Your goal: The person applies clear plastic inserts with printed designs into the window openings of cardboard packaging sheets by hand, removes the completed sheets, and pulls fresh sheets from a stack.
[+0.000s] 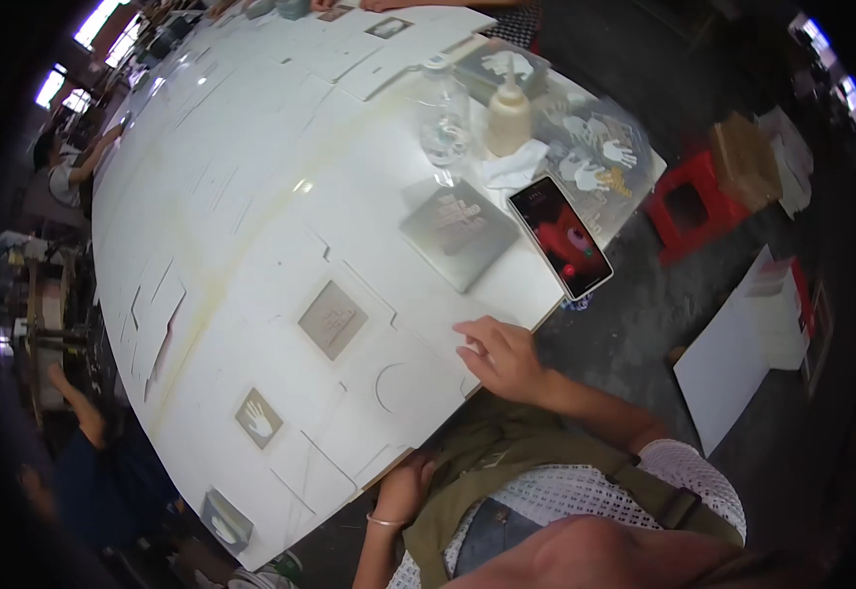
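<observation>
My right hand (503, 361) is over the near edge of the white table (251, 265), fingers bent and apart, holding nothing that I can see. My left hand (404, 493) hangs low by the table edge against my olive apron (487, 442), its fingers mostly hidden. Left of my right hand lies a small grey square plate (333, 320) with faint reddish writing. Farther off, a larger grey square plate (460, 234) bears similar writing. A phone (561, 238) with a red picture on its screen lies at the table's right edge.
A cream-filled squeeze bottle (508, 120), a clear plastic bottle (444, 133) and white tissue (516, 165) stand near a sheet with white handprints (585, 147). Small handprint tiles (258, 419) lie at left. A red stool (695, 201) is on the floor. Other people sit around the table.
</observation>
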The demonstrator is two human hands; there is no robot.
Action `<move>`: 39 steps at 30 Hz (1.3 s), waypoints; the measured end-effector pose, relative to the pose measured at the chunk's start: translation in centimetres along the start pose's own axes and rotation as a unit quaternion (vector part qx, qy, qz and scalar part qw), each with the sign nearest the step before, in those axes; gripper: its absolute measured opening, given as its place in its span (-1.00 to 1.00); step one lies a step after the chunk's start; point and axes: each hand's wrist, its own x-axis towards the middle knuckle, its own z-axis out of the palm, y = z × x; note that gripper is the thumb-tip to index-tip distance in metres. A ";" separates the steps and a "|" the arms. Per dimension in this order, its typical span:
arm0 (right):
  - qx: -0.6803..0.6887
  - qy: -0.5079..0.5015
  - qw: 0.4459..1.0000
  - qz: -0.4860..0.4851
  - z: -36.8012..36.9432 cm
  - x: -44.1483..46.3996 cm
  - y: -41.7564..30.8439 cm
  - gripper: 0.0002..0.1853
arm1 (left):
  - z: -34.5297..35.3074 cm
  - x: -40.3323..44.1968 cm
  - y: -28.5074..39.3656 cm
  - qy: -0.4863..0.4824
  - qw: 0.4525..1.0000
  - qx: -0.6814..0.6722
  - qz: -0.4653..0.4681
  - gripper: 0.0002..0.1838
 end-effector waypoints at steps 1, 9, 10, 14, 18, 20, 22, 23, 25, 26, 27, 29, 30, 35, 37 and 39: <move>-0.015 -0.007 1.000 0.020 0.6 0.7 -0.2 -0.73 | -0.8 -0.9 0.7 0.012 1.000 -0.006 0.001 -0.65; -0.001 0.053 0.982 0.180 2.7 0.7 1.0 -0.81 | -10.5 -8.4 1.0 -0.042 0.951 -0.296 0.079 -0.58; -0.006 0.049 0.983 0.174 2.8 0.4 1.4 -0.81 | -10.8 -9.0 -0.5 -0.038 0.949 -0.301 0.084 -0.58; -0.016 0.123 0.973 0.197 3.5 0.1 2.3 -0.84 | -11.9 -11.1 -5.5 0.429 0.829 -0.324 0.154 -0.64; -0.130 0.117 0.969 0.172 3.6 0.6 2.4 -0.84 | -14.7 -13.1 -8.1 0.626 0.724 -0.279 0.081 -0.66; -0.128 0.095 0.972 0.172 3.7 0.7 2.4 -0.82 | -15.8 -14.3 -9.6 0.645 0.703 -0.287 0.086 -0.68; -0.172 0.080 0.967 0.172 3.3 0.6 3.3 -0.78 | -16.8 -14.3 -12.0 0.659 0.689 -0.292 0.071 -0.71; -0.177 0.076 0.962 0.191 3.1 0.6 3.5 -0.79 | -17.0 -14.1 -13.3 0.663 0.685 -0.296 0.055 -0.71; -0.211 0.102 0.958 0.166 2.8 0.9 4.0 -0.78 | -17.0 -13.6 -15.4 0.670 0.676 -0.306 0.016 -0.72; -0.238 0.131 0.955 0.123 2.8 1.4 4.2 -0.77 | -17.0 -13.2 -16.1 0.661 0.676 -0.326 -0.010 -0.72; -0.222 0.148 0.954 0.140 3.3 2.3 2.6 -0.80 | -16.8 -13.3 -16.3 0.668 0.676 -0.310 -0.003 -0.72; -0.179 0.137 0.970 0.087 4.9 4.3 1.8 -0.80 | -16.3 -13.1 -16.7 0.665 0.667 -0.336 0.000 -0.73; -0.135 0.129 0.982 0.026 5.8 5.7 1.6 -0.81 | -16.4 -13.0 -16.8 0.665 0.653 -0.363 0.008 -0.74; -0.166 -0.069 0.984 -0.018 14.3 12.8 -5.8 -0.82 | -16.1 -12.5 -16.6 0.646 0.677 -0.353 -0.004 -0.74; -0.145 -0.128 0.979 -0.065 17.4 14.6 -7.3 -0.79 | -16.0 -12.4 -16.8 0.654 0.695 -0.298 -0.011 -0.70; -0.137 -0.162 0.972 -0.102 19.6 15.9 -8.7 -0.78 | -16.1 -12.5 -16.7 0.659 0.696 -0.283 -0.033 -0.66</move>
